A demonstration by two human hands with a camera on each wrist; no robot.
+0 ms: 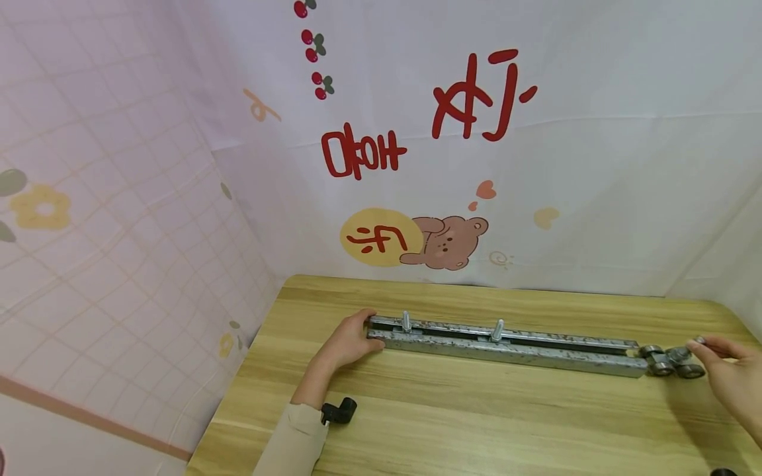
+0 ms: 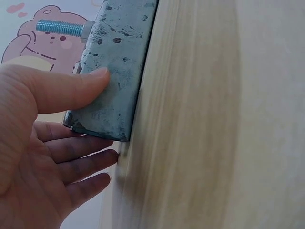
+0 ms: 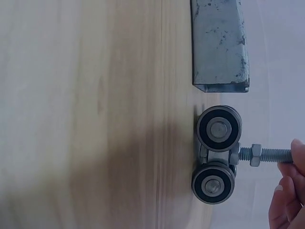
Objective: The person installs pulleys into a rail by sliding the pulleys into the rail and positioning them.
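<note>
A slotted steel track (image 1: 536,357) lies lengthwise on the table, its slot facing up. Two threaded bolts, a left bolt (image 1: 406,322) and a right bolt (image 1: 497,329), stand up out of the slot. My left hand (image 1: 350,340) grips the track's left end, with the thumb (image 2: 71,90) on the front face and the other fingers around the end and back. Just past the right end sits a roller trolley (image 3: 217,155) with dark-ringed wheels, a small gap away from the track in the right wrist view. My right hand (image 1: 732,380) pinches the top of its threaded bolt (image 3: 274,155).
The wood-grain table (image 1: 476,423) extends in front of the track. Behind it hangs a white printed cloth (image 1: 595,198), and a grid-patterned cloth (image 1: 119,277) closes the left side. A black device (image 1: 339,411) is at my left wrist.
</note>
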